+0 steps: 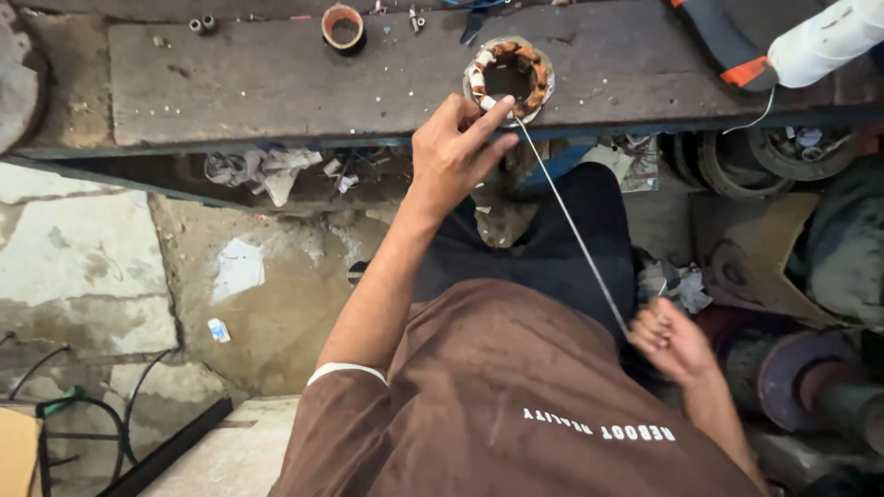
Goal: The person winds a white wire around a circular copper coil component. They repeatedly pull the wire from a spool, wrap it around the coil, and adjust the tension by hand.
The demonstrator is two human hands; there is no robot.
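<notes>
— Watching the left hand (456, 152): I'm seeing its fingers pinching the thin cord (571, 225) right at the stator (508, 78) on the workbench (276, 83).

— And the right hand (672, 339)?

— It's closing around the cord's other end, pulling it taut. I'm worrying that tension is dragging the stator off the bench edge, or snapping the cord.

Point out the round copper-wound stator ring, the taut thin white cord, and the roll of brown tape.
Round copper-wound stator ring (537, 75): head view, on its right-hand windings.
Taut thin white cord (571, 225): head view, mid-span between the hands.
Roll of brown tape (343, 27): head view, on its rim.
</notes>
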